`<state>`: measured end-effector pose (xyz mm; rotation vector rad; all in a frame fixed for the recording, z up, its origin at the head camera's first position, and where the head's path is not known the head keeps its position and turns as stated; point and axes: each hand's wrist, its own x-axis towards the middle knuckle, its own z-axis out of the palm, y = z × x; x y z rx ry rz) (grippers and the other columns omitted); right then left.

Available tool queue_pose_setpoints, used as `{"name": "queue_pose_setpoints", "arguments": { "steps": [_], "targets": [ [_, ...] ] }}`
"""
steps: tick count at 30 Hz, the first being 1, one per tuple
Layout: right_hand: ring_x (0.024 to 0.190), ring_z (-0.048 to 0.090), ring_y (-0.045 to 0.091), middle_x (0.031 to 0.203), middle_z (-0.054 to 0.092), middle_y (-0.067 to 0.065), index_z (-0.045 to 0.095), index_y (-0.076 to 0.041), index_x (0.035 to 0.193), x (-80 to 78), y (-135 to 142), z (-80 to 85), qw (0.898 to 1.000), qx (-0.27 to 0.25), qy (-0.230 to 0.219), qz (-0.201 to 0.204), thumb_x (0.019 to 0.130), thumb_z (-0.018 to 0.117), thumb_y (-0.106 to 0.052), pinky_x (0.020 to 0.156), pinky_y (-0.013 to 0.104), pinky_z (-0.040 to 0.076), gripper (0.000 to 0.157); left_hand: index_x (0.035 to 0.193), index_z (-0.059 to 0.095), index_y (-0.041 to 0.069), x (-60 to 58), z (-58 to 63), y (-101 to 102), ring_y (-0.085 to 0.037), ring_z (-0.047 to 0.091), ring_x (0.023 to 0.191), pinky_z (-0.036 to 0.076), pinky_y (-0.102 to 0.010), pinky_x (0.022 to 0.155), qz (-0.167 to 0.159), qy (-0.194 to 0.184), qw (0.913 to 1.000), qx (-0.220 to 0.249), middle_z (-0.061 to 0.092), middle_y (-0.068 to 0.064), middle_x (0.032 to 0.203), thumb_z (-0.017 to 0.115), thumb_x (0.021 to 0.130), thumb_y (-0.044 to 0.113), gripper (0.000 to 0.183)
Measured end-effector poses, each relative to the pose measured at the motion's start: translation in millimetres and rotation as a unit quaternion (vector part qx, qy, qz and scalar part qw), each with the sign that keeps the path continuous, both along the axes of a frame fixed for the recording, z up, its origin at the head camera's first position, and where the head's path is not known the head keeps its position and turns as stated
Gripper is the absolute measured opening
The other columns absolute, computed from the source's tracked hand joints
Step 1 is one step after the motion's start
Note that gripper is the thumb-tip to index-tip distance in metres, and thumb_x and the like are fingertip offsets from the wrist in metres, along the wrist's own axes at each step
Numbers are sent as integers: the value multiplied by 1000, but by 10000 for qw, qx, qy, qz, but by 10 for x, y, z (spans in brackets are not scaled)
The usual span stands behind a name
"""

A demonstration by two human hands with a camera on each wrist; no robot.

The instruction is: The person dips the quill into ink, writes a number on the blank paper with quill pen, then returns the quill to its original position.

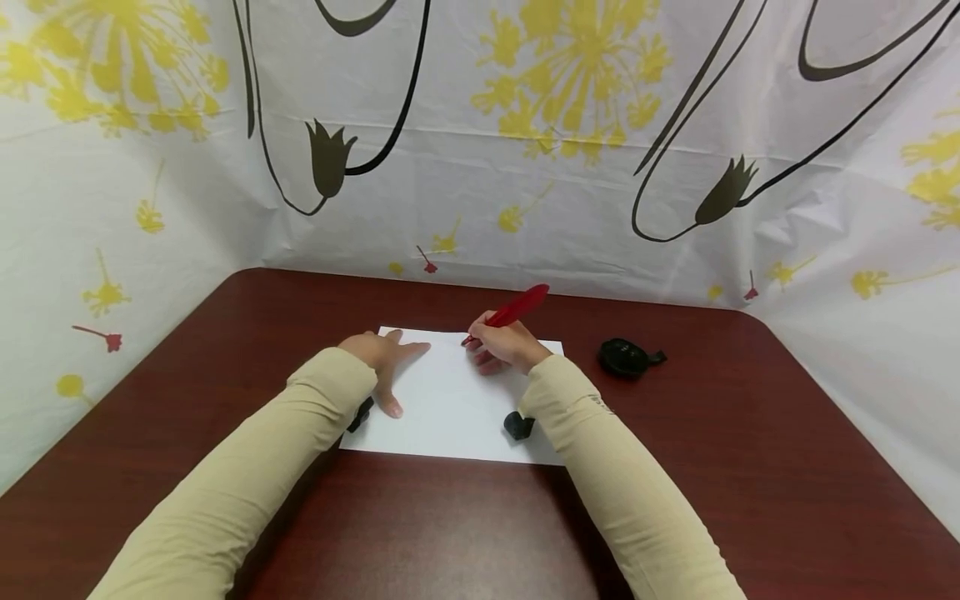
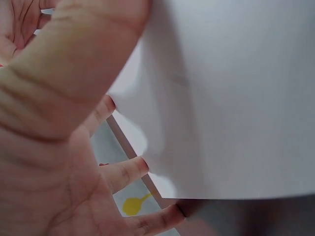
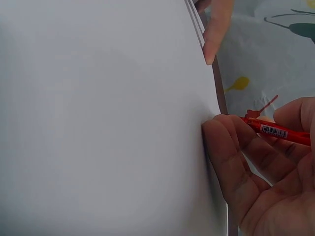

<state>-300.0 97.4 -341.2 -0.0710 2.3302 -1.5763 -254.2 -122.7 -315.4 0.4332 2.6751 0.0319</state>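
Observation:
A white sheet of paper [image 1: 450, 400] lies on the table. My right hand [image 1: 504, 343] holds a red pen [image 1: 517, 308] with a broad, feather-like top, its tip over the far part of the sheet. In the right wrist view a barcode label shows on the pen [image 3: 290, 134], and curled fingers [image 3: 221, 147] rest at the paper's edge. My left hand [image 1: 386, 362] lies spread on the left side of the sheet, thumb and fingers apart. The left wrist view shows its straight fingers [image 2: 125, 174] along the paper's edge. No writing shows on the sheet.
On the dark red-brown table [image 1: 465, 533], a black rounded object [image 1: 626, 357] with a short tab lies right of the paper. Black wrist cameras [image 1: 517, 425] sit under both wrists. A white flower-printed sheet [image 1: 450, 108] hangs behind and at both sides.

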Motion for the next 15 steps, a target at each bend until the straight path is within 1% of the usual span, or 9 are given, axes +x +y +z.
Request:
{"name": "queue_pose_setpoints", "arguments": {
  "steps": [6,10,12,15],
  "targets": [
    [70,63,23,98,67,13,58,-7,104,3,26,-28,10000,-25,15,56,98,53,-21,61,37,57,16,156,20,30,-22,-22,-2,-52,18,138,30,-65,101,-21,52,10000,-49,15,-20,159,87,62,54,118],
    [71,63,23,99,67,13,57,-6,106,19,39,-67,9997,-85,-160,141,98,54,-20,63,37,57,17,155,21,30,-11,-61,-16,-52,21,137,32,-65,100,-64,2,10000,-3,16,-21,158,87,61,55,118],
    [71,62,23,99,67,14,57,-5,109,23,47,-71,9997,-98,-171,170,97,53,-20,63,37,57,19,156,21,30,-7,-63,-18,-52,22,137,32,-65,100,-79,-11,10000,12,16,-21,158,87,61,55,118],
    [69,62,22,98,66,14,57,-5,110,12,61,-58,9998,-124,-56,172,97,53,-20,63,37,57,20,156,20,30,-12,-39,-8,-52,20,137,32,-65,100,-54,37,10000,23,15,-21,158,87,62,54,118]
  ]
}}
